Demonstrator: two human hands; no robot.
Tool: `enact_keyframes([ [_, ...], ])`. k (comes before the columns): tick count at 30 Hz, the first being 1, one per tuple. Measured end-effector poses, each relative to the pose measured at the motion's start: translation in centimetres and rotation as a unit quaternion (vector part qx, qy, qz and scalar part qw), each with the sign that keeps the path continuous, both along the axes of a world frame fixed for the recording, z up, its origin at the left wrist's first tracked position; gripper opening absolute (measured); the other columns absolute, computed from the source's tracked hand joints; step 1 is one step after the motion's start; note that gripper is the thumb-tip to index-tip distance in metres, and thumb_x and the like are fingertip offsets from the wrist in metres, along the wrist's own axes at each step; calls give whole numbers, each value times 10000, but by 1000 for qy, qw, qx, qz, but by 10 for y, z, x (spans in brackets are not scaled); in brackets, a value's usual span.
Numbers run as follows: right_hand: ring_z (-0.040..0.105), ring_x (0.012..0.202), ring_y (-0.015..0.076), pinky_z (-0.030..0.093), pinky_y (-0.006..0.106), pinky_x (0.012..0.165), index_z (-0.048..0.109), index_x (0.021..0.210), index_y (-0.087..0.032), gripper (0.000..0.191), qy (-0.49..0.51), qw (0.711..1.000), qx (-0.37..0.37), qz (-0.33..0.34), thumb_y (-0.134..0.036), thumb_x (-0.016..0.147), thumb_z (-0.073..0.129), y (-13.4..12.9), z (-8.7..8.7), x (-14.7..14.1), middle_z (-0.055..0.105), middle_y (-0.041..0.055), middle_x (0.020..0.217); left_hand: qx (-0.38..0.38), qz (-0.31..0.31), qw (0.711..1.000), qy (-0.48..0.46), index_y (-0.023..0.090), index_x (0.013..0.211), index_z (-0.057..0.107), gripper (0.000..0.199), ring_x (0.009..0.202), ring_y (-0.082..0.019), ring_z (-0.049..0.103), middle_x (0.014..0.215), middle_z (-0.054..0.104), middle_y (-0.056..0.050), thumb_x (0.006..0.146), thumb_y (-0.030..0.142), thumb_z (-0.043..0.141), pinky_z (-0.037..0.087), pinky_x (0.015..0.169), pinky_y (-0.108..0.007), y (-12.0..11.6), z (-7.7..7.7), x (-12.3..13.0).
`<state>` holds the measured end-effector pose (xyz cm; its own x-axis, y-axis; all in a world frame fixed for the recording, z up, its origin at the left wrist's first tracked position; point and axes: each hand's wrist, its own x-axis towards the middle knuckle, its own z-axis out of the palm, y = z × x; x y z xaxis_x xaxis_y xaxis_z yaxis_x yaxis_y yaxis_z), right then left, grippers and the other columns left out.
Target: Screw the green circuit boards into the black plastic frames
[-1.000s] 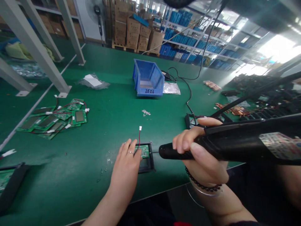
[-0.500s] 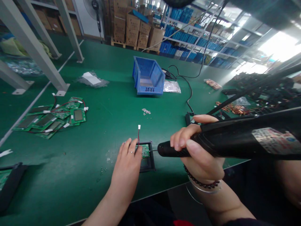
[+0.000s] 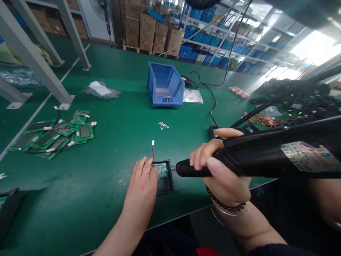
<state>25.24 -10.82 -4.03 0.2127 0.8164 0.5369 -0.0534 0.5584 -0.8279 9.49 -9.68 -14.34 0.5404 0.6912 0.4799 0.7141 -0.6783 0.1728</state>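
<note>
My right hand (image 3: pixel 223 167) is wrapped round a black electric screwdriver (image 3: pixel 253 154), held nearly level. Its thin bit reaches left to the right edge of a green circuit board (image 3: pixel 162 170). The board sits inside a black plastic frame (image 3: pixel 171 185) on the bench. Over the frame's left side lies my left hand (image 3: pixel 144 181), fingers close together, gripping frame and board; the palm hides that side. A red and black lead with a white connector (image 3: pixel 152 143) sticks up past my left fingers. Beyond the frame is a small heap of screws (image 3: pixel 163 125).
A blue bin (image 3: pixel 167 89) marked 25X6 stands farther back. Several circuit boards with leads (image 3: pixel 53 137) are piled at left, near metal legs (image 3: pixel 64 85). Another black frame (image 3: pixel 10 209) lies at lower left. Dark parts and copper coils (image 3: pixel 263 119) crowd the right, beside a cable (image 3: pixel 213 103).
The view has shifted slightly, so the bench things appear a little farther left. Both hands keep their hold, and the screwdriver bit stays at the board's right edge.
</note>
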Motion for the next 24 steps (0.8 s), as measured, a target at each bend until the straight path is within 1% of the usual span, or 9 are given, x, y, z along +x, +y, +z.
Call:
enact_keyframes([
  [3,545,526,124,474,300,523,513,1138,-243,356,-10,1000,-3,3,-148,809,609,-1,-1,0,561,-55,658,-7,2,1000,-5,69,976,563,275,1149,-334,483,1192,515,-180,794,-34,384,499,937,-539,1,0,0],
  [8,545,523,129,482,310,526,514,1139,-256,367,-29,999,-18,-2,-135,804,605,-1,-2,-1,567,-51,654,-33,-6,999,-19,75,967,561,225,1140,-342,483,1175,518,-177,776,-18,489,513,926,-535,2,1,-1],
  [11,547,527,135,483,314,532,506,1150,-272,383,-52,998,-28,-4,-138,804,601,0,-4,-1,564,-49,651,-34,-5,999,-24,73,970,558,230,1134,-348,487,1173,519,-180,761,-17,528,515,923,-537,2,0,-1],
  [15,528,507,137,461,310,512,504,1089,-274,364,-102,994,-18,-29,-138,768,609,0,-7,-3,538,-52,634,-29,-3,999,-19,82,979,563,218,1145,-336,495,1178,529,-177,792,-1,484,511,932,-528,1,-1,0],
  [19,509,483,128,428,293,487,482,994,-277,338,-122,992,-25,-19,-88,734,588,0,-7,-10,489,-71,597,-29,6,999,-19,96,979,565,213,1143,-318,505,1175,544,-163,833,29,425,513,931,-516,0,0,0],
  [21,493,467,126,414,286,470,485,1002,-285,336,-120,992,-29,-6,-102,741,591,0,-7,-13,474,-76,582,-34,9,999,-23,98,970,565,207,1139,-313,509,1174,546,-162,840,36,416,514,928,-512,0,1,1],
  [24,475,452,120,425,288,467,490,1112,-295,396,-114,993,-36,21,-138,766,598,-1,-9,-13,487,-68,604,-41,8,999,-21,102,955,567,194,1127,-312,519,1166,551,-161,831,33,434,512,930,-511,0,2,1],
])
